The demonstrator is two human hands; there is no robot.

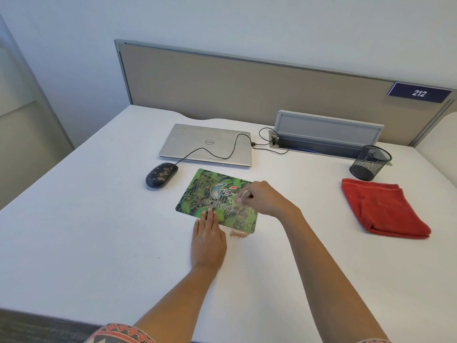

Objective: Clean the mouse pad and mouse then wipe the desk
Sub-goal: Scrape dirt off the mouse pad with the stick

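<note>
A green patterned mouse pad [210, 191] lies on the white desk [99, 231]. My left hand [209, 240] lies flat, its straight fingertips pressing the pad's near edge. Above the pad's right part, my right hand [262, 198] pinches a small brush [243, 195] with a pale tip, partly blurred. A little pile of brown crumbs [238, 235] sits on the desk at the pad's near right corner. A black wired mouse [161, 175], speckled with crumbs, rests left of the pad. A folded red cloth [383, 209] lies at the right.
A shut silver laptop [205, 144] lies behind the pad with the mouse cable across its lid. A black mesh pen cup [371, 163] stands behind the cloth. A grey cable box [329, 133] and a beige partition [247, 87] close the desk's far edge.
</note>
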